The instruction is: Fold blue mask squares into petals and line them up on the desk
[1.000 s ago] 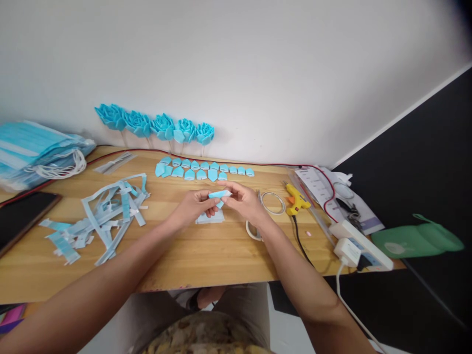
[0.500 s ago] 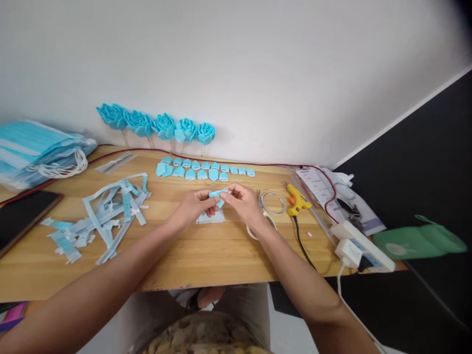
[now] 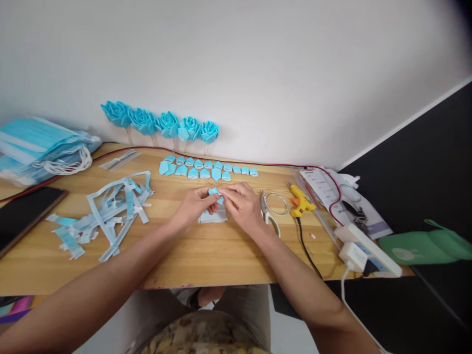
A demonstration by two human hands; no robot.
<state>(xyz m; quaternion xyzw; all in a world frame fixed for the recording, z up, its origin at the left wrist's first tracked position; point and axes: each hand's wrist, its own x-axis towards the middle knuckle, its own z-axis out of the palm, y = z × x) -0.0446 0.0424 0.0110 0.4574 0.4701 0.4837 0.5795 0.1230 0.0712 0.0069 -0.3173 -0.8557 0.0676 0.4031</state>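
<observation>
A wooden desk (image 3: 177, 268) bears a phone (image 3: 27, 216) and strips (image 3: 130, 204) at left, folded blue pieces (image 3: 216, 174) at centre, a glue gun (image 3: 303, 200) at right.

A head-worn camera looks forward and down from near, above the fingers (image 3: 232, 196), wall (image 3: 258, 73) beyond them, lap (image 3: 147, 314) below; the dark corner (image 3: 466, 8) upper right of them may be lens edge.

Pale wall (image 3: 280, 69), wood-grain tabletop (image 3: 221, 258) against it, black surface (image 3: 424, 172) at right, pale floor (image 3: 289, 329) below
</observation>
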